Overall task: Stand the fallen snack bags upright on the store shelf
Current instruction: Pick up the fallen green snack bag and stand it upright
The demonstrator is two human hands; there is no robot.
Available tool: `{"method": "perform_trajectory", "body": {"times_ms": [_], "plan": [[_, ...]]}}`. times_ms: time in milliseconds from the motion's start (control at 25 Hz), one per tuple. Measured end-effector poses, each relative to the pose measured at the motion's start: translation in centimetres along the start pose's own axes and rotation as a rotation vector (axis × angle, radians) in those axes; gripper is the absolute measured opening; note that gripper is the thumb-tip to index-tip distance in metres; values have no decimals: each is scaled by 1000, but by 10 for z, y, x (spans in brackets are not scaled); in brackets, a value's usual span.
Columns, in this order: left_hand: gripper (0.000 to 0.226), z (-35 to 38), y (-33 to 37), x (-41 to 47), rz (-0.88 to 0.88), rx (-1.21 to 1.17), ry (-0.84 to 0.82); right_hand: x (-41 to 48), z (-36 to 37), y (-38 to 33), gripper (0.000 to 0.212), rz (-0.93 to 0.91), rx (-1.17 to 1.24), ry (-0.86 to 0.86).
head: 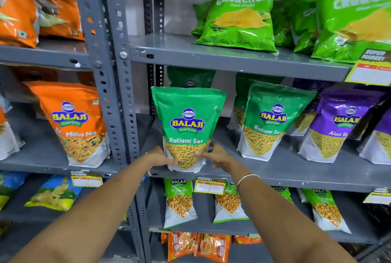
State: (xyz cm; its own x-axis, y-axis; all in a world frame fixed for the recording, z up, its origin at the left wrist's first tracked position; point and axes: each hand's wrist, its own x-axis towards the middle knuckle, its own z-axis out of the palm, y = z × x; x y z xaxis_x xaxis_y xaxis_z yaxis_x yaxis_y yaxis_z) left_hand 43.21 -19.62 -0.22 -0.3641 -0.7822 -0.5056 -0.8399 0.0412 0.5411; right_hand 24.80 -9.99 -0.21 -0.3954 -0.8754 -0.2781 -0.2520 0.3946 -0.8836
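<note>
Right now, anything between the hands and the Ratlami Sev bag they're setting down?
Nothing visible. The left hand and right hand already grip the Ratlami Sev bag at its lower corners; it stands upright on the middle shelf.

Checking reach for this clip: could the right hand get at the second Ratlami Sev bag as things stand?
Probably yes. The right hand grips the held Ratlami Sev bag, and the second Ratlami Sev bag stands beside it, front bare shelf unobstructed.
</note>
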Motion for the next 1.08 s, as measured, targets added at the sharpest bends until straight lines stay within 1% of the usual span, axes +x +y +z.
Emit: {"method": "perform_trajectory", "body": {"times_ms": [40, 80, 120, 160, 200, 240, 280, 320, 360, 400, 440, 480, 520, 560, 600, 680, 760, 840, 960, 1000, 1080], "plan": [[67, -1, 4, -2, -69, 95, -128, 1, -9, 3, 78, 18, -8, 14], [47, -1, 11, -6, -122, 180, -264, 0, -20, 7, 79, 37, -10, 44], [35, 2, 21, -9, -148, 235, -381, 1, -34, 12, 78, 53, -6, 83], [33, 7, 33, -10, -136, 274, -464, -1, -51, 17, 73, 73, -3, 123], [32, 15, 47, -10, -96, 284, -512, -1, -68, 25, 64, 95, -6, 157], [30, 26, 65, -8, -26, 255, -536, -2, -87, 34, 54, 118, -15, 196], [27, 39, 82, -7, 55, 193, -533, -2, -107, 43, 49, 142, -29, 234], [23, 51, 100, -5, 133, 122, -505, -1, -127, 52, 48, 163, -41, 279], [19, 64, 119, -3, 201, 58, -453, 1, -148, 61, 53, 156, -43, 324], [17, 77, 136, 3, 253, 1, -377, 5, -167, 71, 64, 143, -52, 362], [24, 93, 155, 14, 291, -59, -295, 10, -188, 80, 76, 135, -40, 392], [39, 107, 172, 25, 317, -117, -207, 16, -205, 87, 86, 117, -12, 411], [56, 120, 187, 34, 322, -169, -127, 23, -217, 93, 92, 94, 38, 401], [69, 131, 200, 44, 320, -219, -54, 29, -228, 97, 94, 56, 99, 356], [72, 142, 208, 52, 325, -276, 14, 36, -235, 101, 92, 26, 157, 288], [65, 156, 222, 63, 313, -398, 106, 54, -245, 107, 82, -30, 217, 133], [67, 163, 228, 64, 280, -443, 161, 63, -248, 109, 74, -70, 238, 8], [73, 167, 227, 62, 237, -451, 219, 64, -247, 111, 73, -89, 276, -34], [73, 174, 220, 56, 225, -402, 253, 59, -246, 118, 78, -92, 281, -28], [72, 176, 219, 50, 229, -376, 259, 56, -245, 122, 80, -96, 276, -8], [64, 179, 218, 34, 230, -360, 267, 46, -244, 127, 85, -90, 246, 20]]}}
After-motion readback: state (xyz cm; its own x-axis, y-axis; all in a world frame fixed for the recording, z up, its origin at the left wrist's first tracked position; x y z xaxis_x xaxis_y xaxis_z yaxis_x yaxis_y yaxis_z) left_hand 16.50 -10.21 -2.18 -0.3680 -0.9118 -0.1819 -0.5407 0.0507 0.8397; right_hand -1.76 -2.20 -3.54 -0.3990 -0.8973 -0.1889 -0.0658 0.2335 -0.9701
